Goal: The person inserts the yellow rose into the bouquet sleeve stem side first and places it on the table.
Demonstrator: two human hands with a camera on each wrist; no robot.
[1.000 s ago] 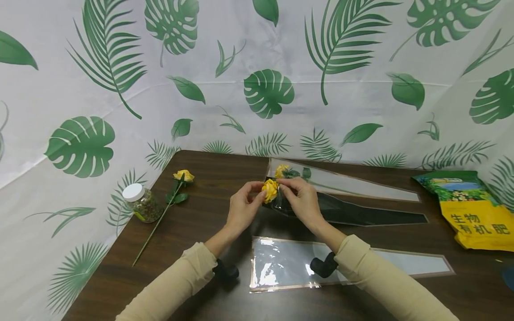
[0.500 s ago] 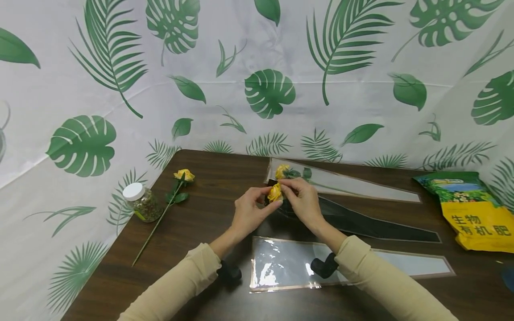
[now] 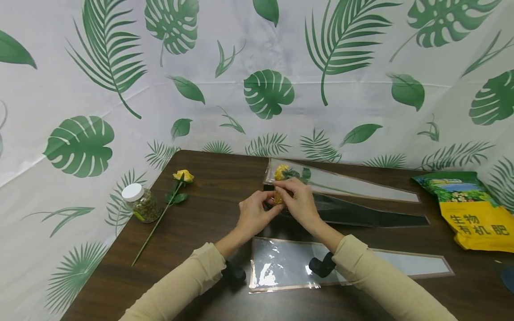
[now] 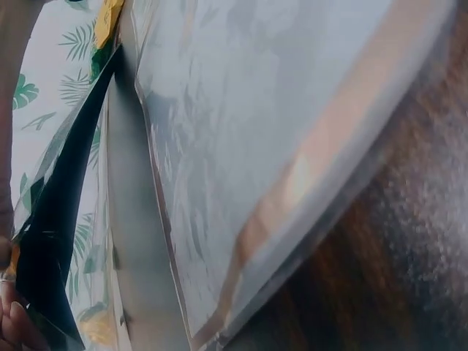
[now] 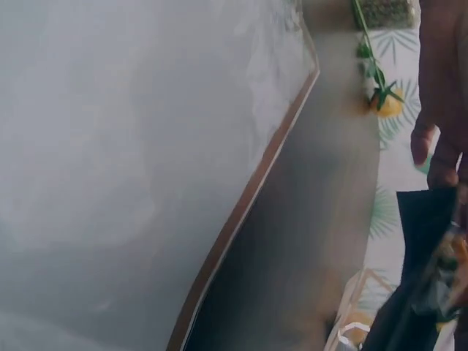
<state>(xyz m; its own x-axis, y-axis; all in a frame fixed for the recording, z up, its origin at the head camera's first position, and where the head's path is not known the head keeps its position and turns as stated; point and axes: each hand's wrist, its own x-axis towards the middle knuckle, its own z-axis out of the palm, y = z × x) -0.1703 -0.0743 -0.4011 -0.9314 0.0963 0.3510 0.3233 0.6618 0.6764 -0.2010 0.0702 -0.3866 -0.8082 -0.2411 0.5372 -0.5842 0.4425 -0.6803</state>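
A black-backed flower sleeve (image 3: 373,217) with a clear front lies across the middle of the table, its wide mouth to the left. At that mouth a yellow rose (image 3: 278,199) shows dimly between both hands, its stem hidden. My left hand (image 3: 254,213) pinches the mouth from the left, thumb and fingers on either side of the bloom. From the right, my right hand (image 3: 300,203) pinches the upper edge with thumb and forefinger, right at the rose. In the right wrist view the black sheet (image 5: 420,234) hangs beside the right fingers (image 5: 442,164).
Behind, a clear sleeve (image 3: 357,183) holds another yellow rose (image 3: 281,171). A flat clear sleeve (image 3: 287,261) lies in front. Left stand a loose yellow rose (image 3: 183,177) and a white-lidded jar (image 3: 144,207). A yellow and green bag (image 3: 478,218) lies at right.
The left hand has moved right toward the right hand. The yellow rose has gone right with it, into the sleeve's mouth, and shows less. The sleeve's narrow end swung forward, then back.
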